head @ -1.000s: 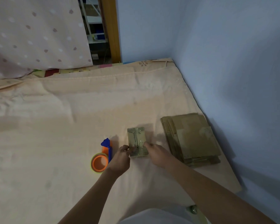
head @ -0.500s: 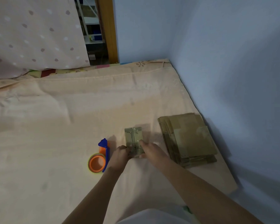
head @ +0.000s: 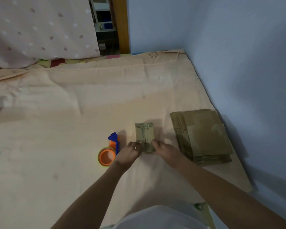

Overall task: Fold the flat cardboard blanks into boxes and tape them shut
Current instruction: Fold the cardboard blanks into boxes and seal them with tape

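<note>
Clearly the person is at the sealing end of one box, judging by the shine of tape along its top seam. On the wide peach bedsheet [head: 73, 113], against the blue wall, the stack of flat cardboard blanks [head: 203, 134] lies near the bed's right edge, several sheets deep and slightly fanned at its near end. Just left of it, and apart from it, sits the small folded box [head: 144, 136], its olive-brown top showing a centre seam under glossy clear tape with some wrinkles near the far end. Both hands are on its near end: the left hand [head: 130, 153] has its fingers curled against the box's left side, and the right hand [head: 165, 150] lays its fingers over the near right corner, pressing down. Whether the right fingers truly pinch or only press, I cannot tell from where I stand. The hands are close together with the box between them. To the left, just beside the left hand, rests the orange tape roll [head: 106, 156] with its blue dispenser handle [head: 114, 141], untouched.

My guess is that the tape end is being smoothed down. Next would come setting this box aside and drawing a fresh blank from the stack, which calls for freeing both hands first.
</note>
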### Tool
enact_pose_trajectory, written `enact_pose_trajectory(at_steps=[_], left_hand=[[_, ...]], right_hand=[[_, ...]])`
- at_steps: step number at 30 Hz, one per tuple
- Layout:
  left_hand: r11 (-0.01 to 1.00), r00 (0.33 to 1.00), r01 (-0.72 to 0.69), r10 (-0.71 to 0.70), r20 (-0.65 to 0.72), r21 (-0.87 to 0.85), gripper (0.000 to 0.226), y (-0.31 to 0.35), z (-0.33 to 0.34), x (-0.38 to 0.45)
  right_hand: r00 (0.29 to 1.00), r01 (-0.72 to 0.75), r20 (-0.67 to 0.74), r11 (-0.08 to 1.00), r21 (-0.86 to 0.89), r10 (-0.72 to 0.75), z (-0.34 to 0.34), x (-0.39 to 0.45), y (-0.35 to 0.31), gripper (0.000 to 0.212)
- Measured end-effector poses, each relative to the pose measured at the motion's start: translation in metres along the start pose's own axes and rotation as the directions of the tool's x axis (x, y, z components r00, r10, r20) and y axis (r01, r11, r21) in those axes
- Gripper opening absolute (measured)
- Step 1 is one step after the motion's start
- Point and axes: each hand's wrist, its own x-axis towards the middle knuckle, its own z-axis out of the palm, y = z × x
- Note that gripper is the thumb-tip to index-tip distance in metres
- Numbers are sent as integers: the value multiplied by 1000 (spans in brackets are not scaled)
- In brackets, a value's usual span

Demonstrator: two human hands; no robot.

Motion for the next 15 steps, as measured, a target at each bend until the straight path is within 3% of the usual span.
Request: enact_pose_trajectory(at_steps=[3,9,15], left_hand=[[992,999,-3,7,-33,125,67,6,1,3],[995,996,88,-88,-7,42,69,21,-4,14],[982,989,143,-139,-43,127,50,31,-16,16]], right_hand=[[1000,-7,3,999,-46,8,2,-1,5,51],[998,-69,-2,987,145,70,-2,-6,-11,67],[975,-156,-131,973,170,179,5,8,-28,48]])
